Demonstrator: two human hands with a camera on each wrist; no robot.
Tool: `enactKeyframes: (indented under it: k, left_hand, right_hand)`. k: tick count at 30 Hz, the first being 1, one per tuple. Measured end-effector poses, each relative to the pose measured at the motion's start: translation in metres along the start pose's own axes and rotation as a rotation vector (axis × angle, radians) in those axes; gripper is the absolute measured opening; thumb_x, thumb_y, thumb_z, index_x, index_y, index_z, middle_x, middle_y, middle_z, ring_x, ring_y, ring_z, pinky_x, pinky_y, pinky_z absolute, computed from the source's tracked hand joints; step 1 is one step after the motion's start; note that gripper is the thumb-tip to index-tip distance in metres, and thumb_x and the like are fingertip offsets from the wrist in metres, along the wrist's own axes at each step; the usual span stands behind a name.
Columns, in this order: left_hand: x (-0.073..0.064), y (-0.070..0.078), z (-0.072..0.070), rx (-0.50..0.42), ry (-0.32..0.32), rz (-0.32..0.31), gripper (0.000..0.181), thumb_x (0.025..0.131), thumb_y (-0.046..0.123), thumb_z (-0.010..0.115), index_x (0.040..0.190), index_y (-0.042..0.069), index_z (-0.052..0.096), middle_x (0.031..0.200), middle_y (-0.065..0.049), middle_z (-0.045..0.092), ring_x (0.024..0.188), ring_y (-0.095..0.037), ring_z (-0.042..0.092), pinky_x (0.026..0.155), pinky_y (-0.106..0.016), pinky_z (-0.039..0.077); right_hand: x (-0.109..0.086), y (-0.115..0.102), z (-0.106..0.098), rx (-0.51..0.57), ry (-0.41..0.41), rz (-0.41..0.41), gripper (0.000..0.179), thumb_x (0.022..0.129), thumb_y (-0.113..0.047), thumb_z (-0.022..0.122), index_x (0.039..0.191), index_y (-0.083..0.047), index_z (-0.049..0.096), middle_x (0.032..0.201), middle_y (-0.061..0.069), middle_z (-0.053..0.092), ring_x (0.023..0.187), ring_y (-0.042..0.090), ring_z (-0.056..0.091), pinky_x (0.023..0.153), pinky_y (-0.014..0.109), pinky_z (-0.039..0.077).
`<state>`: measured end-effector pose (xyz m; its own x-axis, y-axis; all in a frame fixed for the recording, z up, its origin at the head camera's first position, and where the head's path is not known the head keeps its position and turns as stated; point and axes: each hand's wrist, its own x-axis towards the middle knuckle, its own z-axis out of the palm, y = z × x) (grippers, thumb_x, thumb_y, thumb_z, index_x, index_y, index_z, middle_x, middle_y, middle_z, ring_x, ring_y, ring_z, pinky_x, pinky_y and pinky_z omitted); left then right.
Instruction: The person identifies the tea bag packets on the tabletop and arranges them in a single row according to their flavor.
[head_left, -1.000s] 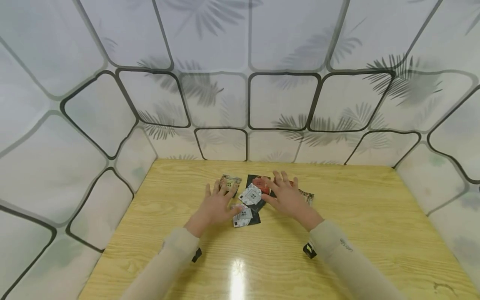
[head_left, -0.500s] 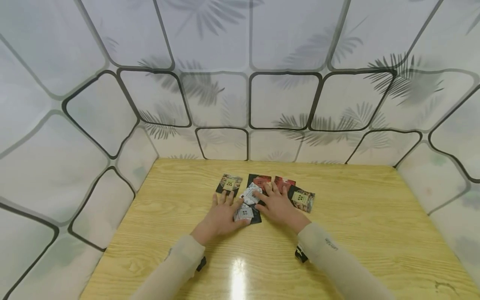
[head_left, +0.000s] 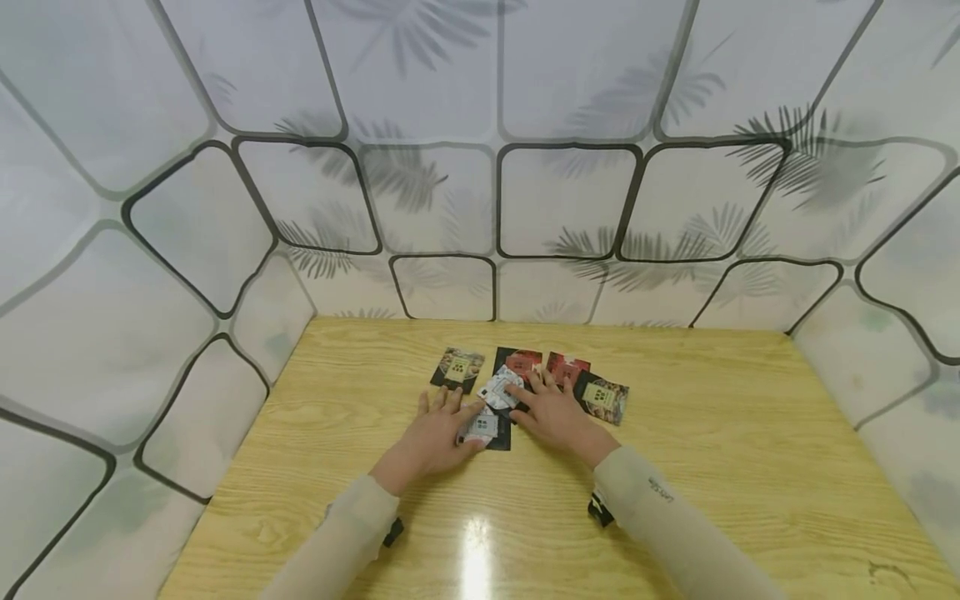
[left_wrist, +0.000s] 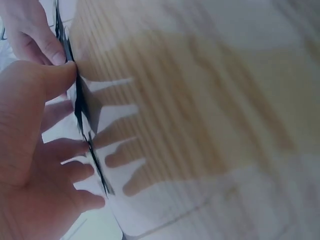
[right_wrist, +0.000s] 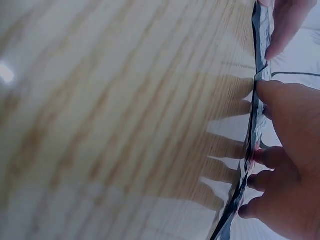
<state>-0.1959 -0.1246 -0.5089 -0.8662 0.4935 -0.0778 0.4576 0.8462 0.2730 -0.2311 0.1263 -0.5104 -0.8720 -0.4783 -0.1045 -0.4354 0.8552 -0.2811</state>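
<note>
Several flat sachets lie in a cluster on the table. My left hand [head_left: 429, 442], fingers spread, touches a black-and-white sachet [head_left: 482, 427] at the front with its thumb and index finger. My right hand [head_left: 558, 418] rests fingers down on another white sachet [head_left: 497, 387], which overlaps a black sachet with a red label [head_left: 523, 363]. Just beyond its fingertips lies a second red sachet [head_left: 567, 367]. In the left wrist view, the left thumb [left_wrist: 62, 80] meets the sachet edges. The right thumb [right_wrist: 270, 92] does likewise in the right wrist view.
A black sachet with a yellow label [head_left: 458, 369] lies beyond the left fingertips. A similar yellow-labelled sachet [head_left: 602, 397] is right of the right hand. The wooden table [head_left: 735, 467] ends at a patterned cloth wall [head_left: 570, 200] behind and at both sides.
Both hands have come nearer the person, the right one also leftward, uncovering more of the red and yellow-labelled sachets. The front white sachet has slid slightly left under the left hand.
</note>
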Motion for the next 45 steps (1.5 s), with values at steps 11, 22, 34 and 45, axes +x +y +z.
enactKeyframes:
  k: [11, 22, 34, 45]
  left_hand:
    - [-0.006, -0.010, -0.011, -0.080, -0.076, 0.053, 0.055, 0.107, 0.033, 0.059, 0.161, 0.024, 0.048, 0.170, -0.025, 0.030, 0.156, -0.053, 0.029, 0.122, -0.076, 0.024]
    - [-0.003, -0.006, -0.003, -0.026, 0.275, 0.128, 0.042, 0.102, 0.018, 0.064, 0.139, -0.002, 0.065, 0.125, -0.021, 0.075, 0.106, -0.037, 0.076, 0.094, -0.050, 0.061]
    - [0.003, 0.014, 0.007, 0.185, 0.261, 0.082, 0.058, 0.097, 0.052, 0.073, 0.135, 0.008, 0.069, 0.116, -0.012, 0.072, 0.107, -0.031, 0.068, 0.086, -0.046, 0.061]
    - [-0.002, 0.003, 0.000, 0.028, 0.100, 0.081, 0.059, 0.102, 0.038, 0.070, 0.151, 0.008, 0.057, 0.150, -0.018, 0.059, 0.139, -0.040, 0.056, 0.111, -0.064, 0.048]
  right_hand:
    - [0.001, -0.001, -0.002, -0.006, -0.016, -0.001, 0.057, 0.111, -0.045, 0.051, 0.164, -0.026, 0.042, 0.170, 0.029, 0.026, 0.160, 0.050, 0.018, 0.121, 0.079, 0.021]
    - [0.000, -0.002, -0.001, -0.013, -0.018, 0.012, 0.057, 0.111, -0.044, 0.052, 0.164, -0.026, 0.042, 0.170, 0.029, 0.027, 0.161, 0.048, 0.019, 0.123, 0.077, 0.020]
    - [-0.001, -0.005, -0.003, -0.007, -0.034, 0.018, 0.057, 0.111, -0.043, 0.051, 0.165, -0.026, 0.040, 0.170, 0.029, 0.027, 0.162, 0.047, 0.018, 0.123, 0.077, 0.019]
    - [-0.001, -0.006, -0.002, -0.018, -0.034, 0.017, 0.057, 0.111, -0.043, 0.051, 0.165, -0.025, 0.040, 0.172, 0.023, 0.028, 0.162, 0.046, 0.017, 0.124, 0.076, 0.018]
